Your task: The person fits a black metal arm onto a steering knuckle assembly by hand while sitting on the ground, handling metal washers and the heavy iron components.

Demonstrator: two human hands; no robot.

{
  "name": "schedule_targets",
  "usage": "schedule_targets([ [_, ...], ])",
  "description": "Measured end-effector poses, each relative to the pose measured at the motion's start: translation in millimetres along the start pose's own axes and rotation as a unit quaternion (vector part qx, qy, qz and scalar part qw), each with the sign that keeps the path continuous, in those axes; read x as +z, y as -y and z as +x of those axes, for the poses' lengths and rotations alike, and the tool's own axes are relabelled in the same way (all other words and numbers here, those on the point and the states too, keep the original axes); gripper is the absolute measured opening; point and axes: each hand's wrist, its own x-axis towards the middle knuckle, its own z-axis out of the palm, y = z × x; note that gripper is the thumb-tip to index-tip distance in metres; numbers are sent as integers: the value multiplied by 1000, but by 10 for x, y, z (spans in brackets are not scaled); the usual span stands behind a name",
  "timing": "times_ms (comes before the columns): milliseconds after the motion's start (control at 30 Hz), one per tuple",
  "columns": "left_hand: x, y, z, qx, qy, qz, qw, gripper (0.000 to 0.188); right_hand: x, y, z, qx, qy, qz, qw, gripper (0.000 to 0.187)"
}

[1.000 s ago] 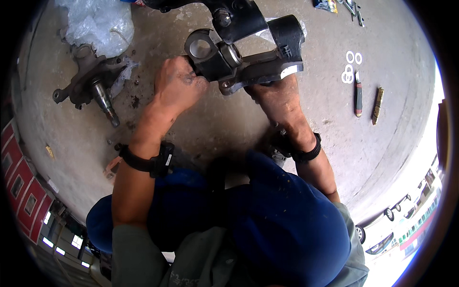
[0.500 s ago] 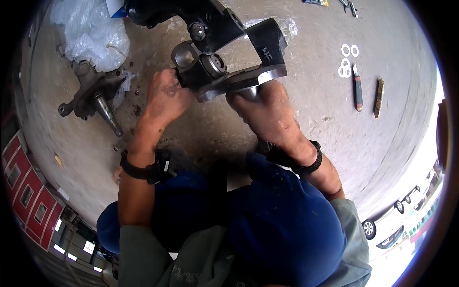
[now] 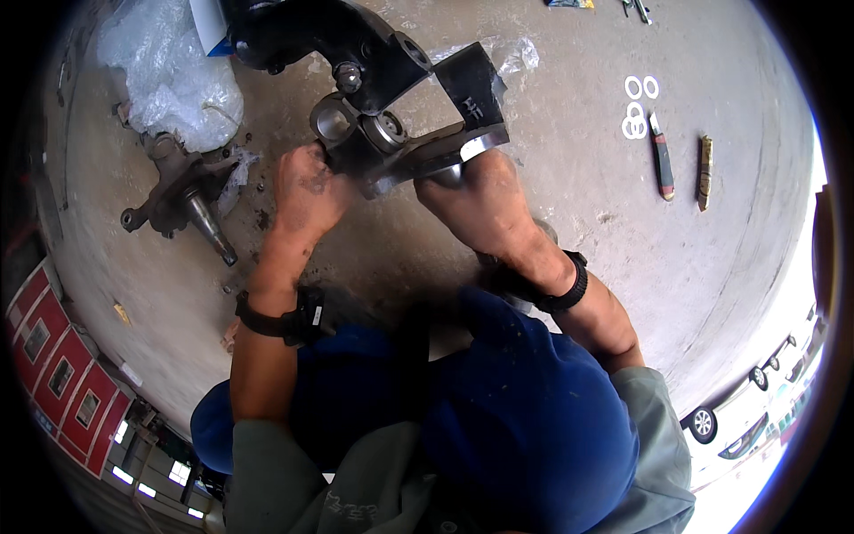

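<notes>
A large black steering knuckle [image 3: 405, 116] with round bores and a bright machined face is held up over the concrete floor [image 3: 569, 231]. My left hand [image 3: 307, 191] grips its left lug from below. My right hand [image 3: 480, 200] holds it from beneath its right end, fingers hidden under the metal. Both wrists wear black bands. A black axle beam end [image 3: 302, 31] joins the knuckle from the top left.
An old rusty knuckle with a spindle [image 3: 182, 196] lies on the floor at left, by crumpled clear plastic [image 3: 169, 76]. White rings [image 3: 636, 111], a folding knife [image 3: 661, 160] and a brown bar [image 3: 704, 171] lie at right. Small tools [image 3: 636, 7] are at the top edge.
The black knuckle and both hands have shifted left and slightly down in view, and the part has tilted. Both hands keep their hold.
</notes>
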Motion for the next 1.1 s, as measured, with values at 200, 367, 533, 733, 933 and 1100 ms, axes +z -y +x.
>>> schedule_targets([
  [200, 12, -130, 1, -1, -82, 38, 996, 24, 50, -111, 52, -15, -26, 25, 999, 23],
  [367, -85, 468, -9, 50, 10, 52, 997, 27, 68, -111, 98, -27, -24, 36, 999, 24],
  [533, -407, 349, 21, 129, 146, 89, 977, 25, 134, -184, 167, -38, -46, 46, 997, 23],
  [733, -569, -425, 186, -149, 263, -151, 941, 24, 146, -198, 129, -63, -95, 24, 993, 19],
  [933, -427, -50, 293, -96, 271, -139, 948, 20, 186, -190, 96, -84, -95, -14, 992, 19],
  [1100, -219, -75, 186, -32, 173, -172, 969, 20, 158, -218, 123, -107, -81, -75, 988, 17],
])
